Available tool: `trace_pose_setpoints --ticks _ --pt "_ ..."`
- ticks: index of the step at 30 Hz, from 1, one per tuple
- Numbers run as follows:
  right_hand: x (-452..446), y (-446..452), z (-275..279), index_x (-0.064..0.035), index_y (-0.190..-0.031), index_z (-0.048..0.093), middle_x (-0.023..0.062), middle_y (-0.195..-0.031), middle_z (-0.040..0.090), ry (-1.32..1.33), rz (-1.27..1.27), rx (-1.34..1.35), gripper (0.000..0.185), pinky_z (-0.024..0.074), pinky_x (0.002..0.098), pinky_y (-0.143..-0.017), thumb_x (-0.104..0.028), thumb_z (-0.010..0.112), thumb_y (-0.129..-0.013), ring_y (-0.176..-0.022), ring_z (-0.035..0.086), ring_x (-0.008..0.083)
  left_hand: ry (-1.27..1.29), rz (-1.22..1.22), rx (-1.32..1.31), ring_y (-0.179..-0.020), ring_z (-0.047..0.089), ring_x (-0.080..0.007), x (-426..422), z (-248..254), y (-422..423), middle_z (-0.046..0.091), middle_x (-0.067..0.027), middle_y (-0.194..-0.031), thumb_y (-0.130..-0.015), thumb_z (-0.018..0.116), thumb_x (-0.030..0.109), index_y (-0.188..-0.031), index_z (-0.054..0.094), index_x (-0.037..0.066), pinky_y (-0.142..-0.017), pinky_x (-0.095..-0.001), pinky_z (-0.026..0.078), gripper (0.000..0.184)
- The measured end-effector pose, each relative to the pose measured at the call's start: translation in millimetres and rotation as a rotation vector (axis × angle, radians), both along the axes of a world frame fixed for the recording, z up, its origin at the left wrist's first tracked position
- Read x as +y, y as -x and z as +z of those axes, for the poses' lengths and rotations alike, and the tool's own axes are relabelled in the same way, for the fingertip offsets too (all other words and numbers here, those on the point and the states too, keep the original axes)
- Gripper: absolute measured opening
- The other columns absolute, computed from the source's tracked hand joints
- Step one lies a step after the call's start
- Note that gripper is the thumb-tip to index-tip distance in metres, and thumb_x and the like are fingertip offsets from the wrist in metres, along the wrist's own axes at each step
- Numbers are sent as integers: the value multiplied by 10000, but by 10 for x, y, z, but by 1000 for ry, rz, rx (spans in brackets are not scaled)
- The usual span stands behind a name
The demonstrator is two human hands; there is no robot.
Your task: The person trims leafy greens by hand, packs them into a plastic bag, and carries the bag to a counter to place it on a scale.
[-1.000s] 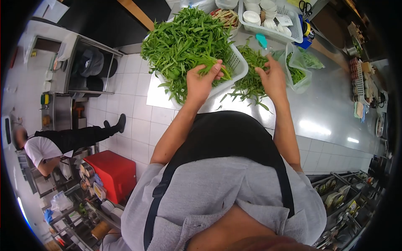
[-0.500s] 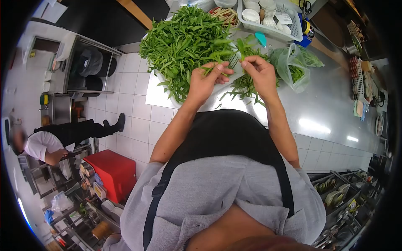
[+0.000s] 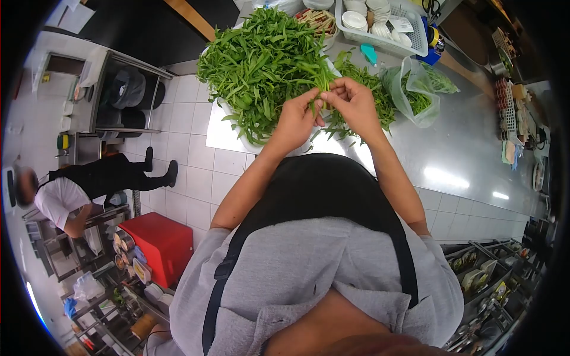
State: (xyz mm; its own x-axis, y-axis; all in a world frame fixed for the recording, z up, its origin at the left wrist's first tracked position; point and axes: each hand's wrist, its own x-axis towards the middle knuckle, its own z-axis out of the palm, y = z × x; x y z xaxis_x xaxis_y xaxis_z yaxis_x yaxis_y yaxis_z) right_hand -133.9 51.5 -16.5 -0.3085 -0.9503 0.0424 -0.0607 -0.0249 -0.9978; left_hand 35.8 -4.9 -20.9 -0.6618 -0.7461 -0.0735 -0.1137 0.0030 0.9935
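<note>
My left hand (image 3: 298, 120) and my right hand (image 3: 354, 108) meet over the counter, fingers closed on green stems of leafy greens (image 3: 320, 80) that look like water spinach. Both hands pinch the stems, the right thumb and forefinger close to the left fingertips. Just beyond and left of them, a big heap of the same greens (image 3: 255, 71) fills a white basket (image 3: 333, 69), hiding most of it. More loose greens (image 3: 380, 110) lie on the counter by my right hand.
A clear plastic bag (image 3: 424, 115) with greens stands right on the steel counter (image 3: 451, 148). Behind are a teal object (image 3: 368, 54), a white crate (image 3: 380, 43) of small dishes and a bowl of packets (image 3: 317, 22). Left, a person (image 3: 89, 184) stands near a red box (image 3: 157, 246).
My hands have come together, the right moving left to meet the left at the stems. At the left, the other person's legs and arm have shifted.
</note>
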Motion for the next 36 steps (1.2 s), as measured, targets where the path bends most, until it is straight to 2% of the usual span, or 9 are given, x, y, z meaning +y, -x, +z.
trace_pose_setpoints --ticks 8,17,20,21,23,26,30,31,36 --pt "37 167 22 21 -993 691 4 -832 674 4 75 13 151 470 217 -654 -63 717 -870 -723 580 42 -185 27 99 -642 592 -108 -67 80 38 642 -42 -867 -1080 466 238 -1377 524 -66 -627 -258 502 429" --pt "283 253 233 36 -1000 678 119 -812 624 91 -135 268 224 467 310 -700 -74 686 -806 -729 574 184 -276 -154 99 -659 527 -87 -43 355 386 662 -43 -967 -1079 450 250 -1417 530 18 -619 -218 421 418" --pt "581 475 433 27 -1029 661 95 -901 645 177 -280 310 195 474 300 -736 -101 693 -886 -797 590 172 -143 -163 244 -680 551 -86 -43 654 570 675 -86 -1176 -1066 476 262 -1446 503 29 -647 -218 448 446" --pt "705 588 451 19 -1053 665 84 -925 663 189 -340 328 185 482 297 -756 -108 679 -919 -825 610 170 -164 -182 285 -818 626 -123 -105 635 617 614 -126 -1351 -1038 508 242 -1431 525 28 -717 -239 499 448" --pt "924 911 291 0 -1117 662 86 -1001 701 290 -448 133 184 496 302 -821 -90 626 -961 -915 650 171 40 -187 227 -949 642 -160 -121 635 835 613 -137 -1340 -1024 516 227 -1374 586 31 -780 -273 524 407" --pt "1080 1255 522 -8 -1164 649 94 -1071 718 114 -412 308 212 496 310 -877 -97 617 -973 -978 668 162 469 -204 88 -1109 637 -302 -143 460 1333 617 -209 -1288 -956 593 236 -1204 700 14 -885 -360 540 350" --pt "914 1561 340 13 -1145 627 199 -1075 689 -210 -85 698 214 488 377 -878 -77 604 -953 -994 657 329 819 -256 -227 -1083 626 -426 -174 349 1835 610 -281 -1238 -843 664 168 -1138 705 -23 -925 -433 523 354" --pt "937 1571 307 34 -1129 609 258 -1079 658 -229 -228 855 238 475 444 -876 -5 587 -895 -1028 609 428 895 -260 -292 -1077 618 -454 -210 378 1907 605 -297 -1227 -814 671 139 -1128 702 -38 -933 -450 517 362" --pt "899 1599 375 48 -1132 587 283 -1110 647 -119 -487 948 274 470 484 -928 36 532 -864 -1089 596 454 870 -255 -135 -1114 588 -476 -211 549 1960 582 -313 -1258 -754 629 10 -1227 605 -97 -970 -491 484 486"
